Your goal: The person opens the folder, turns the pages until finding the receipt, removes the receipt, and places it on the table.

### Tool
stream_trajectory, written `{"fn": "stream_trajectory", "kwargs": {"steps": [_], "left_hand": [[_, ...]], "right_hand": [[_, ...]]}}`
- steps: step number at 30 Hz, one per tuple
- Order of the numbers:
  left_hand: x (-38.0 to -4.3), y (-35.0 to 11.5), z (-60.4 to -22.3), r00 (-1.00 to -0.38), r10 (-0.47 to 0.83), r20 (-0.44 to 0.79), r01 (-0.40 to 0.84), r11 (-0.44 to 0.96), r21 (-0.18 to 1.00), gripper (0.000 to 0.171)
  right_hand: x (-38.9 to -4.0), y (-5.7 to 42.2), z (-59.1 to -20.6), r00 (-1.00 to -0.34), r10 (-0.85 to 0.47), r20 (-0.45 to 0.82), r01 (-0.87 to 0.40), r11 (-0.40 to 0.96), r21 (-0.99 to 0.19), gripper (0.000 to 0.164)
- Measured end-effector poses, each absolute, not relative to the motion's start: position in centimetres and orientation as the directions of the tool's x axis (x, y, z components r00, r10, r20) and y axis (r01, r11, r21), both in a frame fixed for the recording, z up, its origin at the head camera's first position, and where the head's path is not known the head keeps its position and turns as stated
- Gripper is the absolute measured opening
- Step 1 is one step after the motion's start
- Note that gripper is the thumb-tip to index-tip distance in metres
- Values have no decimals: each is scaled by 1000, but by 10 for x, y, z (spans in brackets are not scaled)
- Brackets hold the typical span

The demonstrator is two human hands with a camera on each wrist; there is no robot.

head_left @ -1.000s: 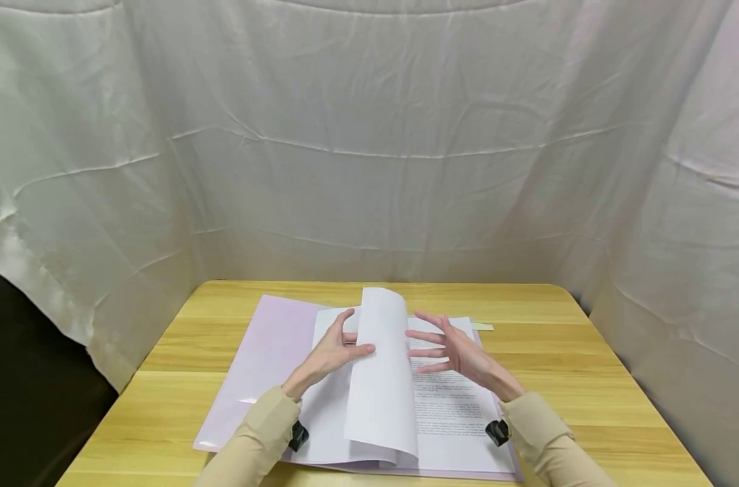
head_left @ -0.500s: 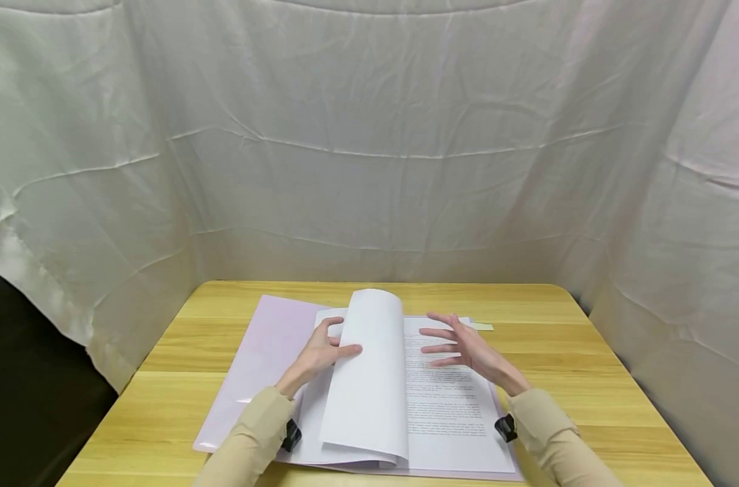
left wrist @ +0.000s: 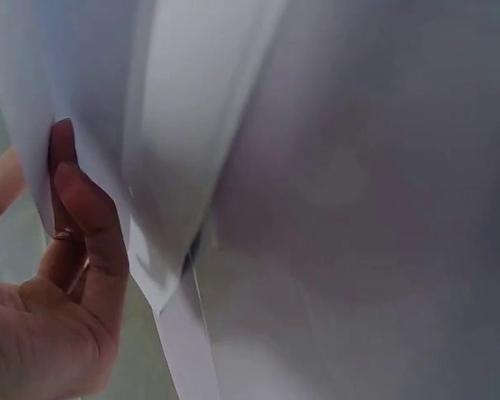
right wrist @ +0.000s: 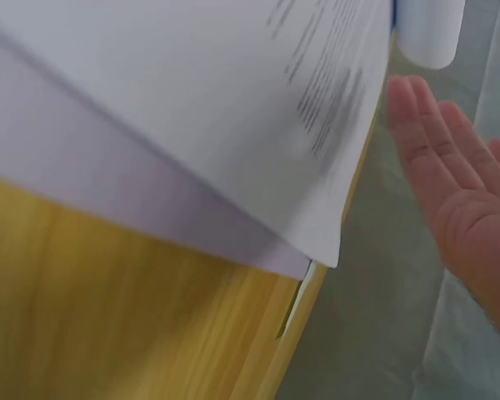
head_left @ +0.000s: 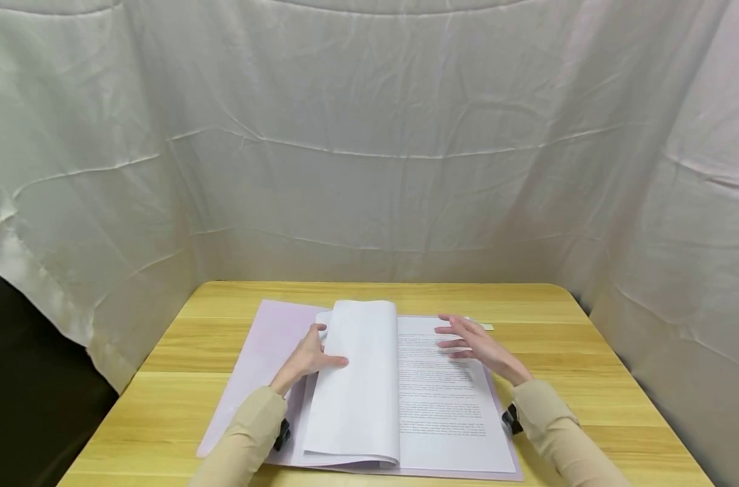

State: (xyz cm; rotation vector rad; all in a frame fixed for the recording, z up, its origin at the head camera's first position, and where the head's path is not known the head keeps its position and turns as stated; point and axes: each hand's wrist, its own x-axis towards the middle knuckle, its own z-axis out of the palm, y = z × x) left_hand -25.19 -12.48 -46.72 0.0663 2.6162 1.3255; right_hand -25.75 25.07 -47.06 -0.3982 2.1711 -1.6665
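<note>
A pale purple folder (head_left: 256, 338) lies open on the table, with white sheets in it. Turned-over pages (head_left: 360, 385) curve leftward over its middle. My left hand (head_left: 305, 358) pinches their left edge, thumb on top and fingers behind; in the left wrist view the left hand (left wrist: 67, 275) has curled fingers under the paper. To the right lies a printed page (head_left: 442, 406) with lines of text. My right hand (head_left: 475, 343) hovers above that page's upper right, fingers extended. In the right wrist view the right hand (right wrist: 467, 175) holds nothing.
The wooden table (head_left: 588, 379) extends around the folder. A small pale strip (head_left: 487, 327) sticks out beyond the folder's upper right corner. Light grey cloth (head_left: 369, 169) hangs behind and at both sides, with a black area (head_left: 28, 392) at the lower left.
My left hand has drawn the turned pages left and down, so they lie flatter and more printed text shows. My right hand has moved right, away from the pages.
</note>
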Motion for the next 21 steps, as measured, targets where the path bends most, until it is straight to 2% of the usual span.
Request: {"fn": "stream_trajectory", "kwargs": {"steps": [8,14,21], "left_hand": [[-250,-131,-472,-977,130,-168,-28,706,708,101],[-249,-133,-474,-983,114,-146,3,800,600,105],[-248,-133,-476,-988,89,-130,3,838,546,111]], "right_hand": [[-265,257,-480,-929,-366,-57,-79,347,-934,57],[-274,259,-487,-956,-289,-46,-102,477,-873,56],[-281,257,-492,-962,-271,-24,-136,556,-820,54]]}}
